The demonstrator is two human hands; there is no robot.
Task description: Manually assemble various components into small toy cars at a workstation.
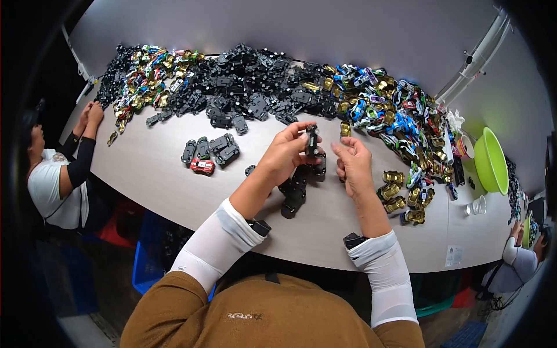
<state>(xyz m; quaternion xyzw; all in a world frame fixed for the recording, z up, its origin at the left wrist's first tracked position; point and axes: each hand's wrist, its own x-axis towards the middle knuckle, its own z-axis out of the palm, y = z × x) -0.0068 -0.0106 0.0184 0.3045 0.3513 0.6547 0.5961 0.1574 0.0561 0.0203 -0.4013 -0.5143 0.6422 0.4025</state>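
Left hand (288,152) is pinching a black toy car chassis (312,141), right hand (352,164) is curling loosely, holding nothing visible; a weak pinch could drop it among the desk (151,174) parts.

We see the scene under even, fairly bright overhead light, strongest on the pale table (145,168), which reads soft grey-white with little glare. Small sharp glints sit on the heap of toy cars (383,110) from twelve to two o'clock. Shadows are short and soft, falling just under our left hand (288,152) and right hand (352,165). The centre is reasonably sharp; fine detail in the dark parts merges together. The fisheye bends the table edge, and a black vignette closes the corners, heaviest at nine and three o'clock, where the seated people look dim and smeared.
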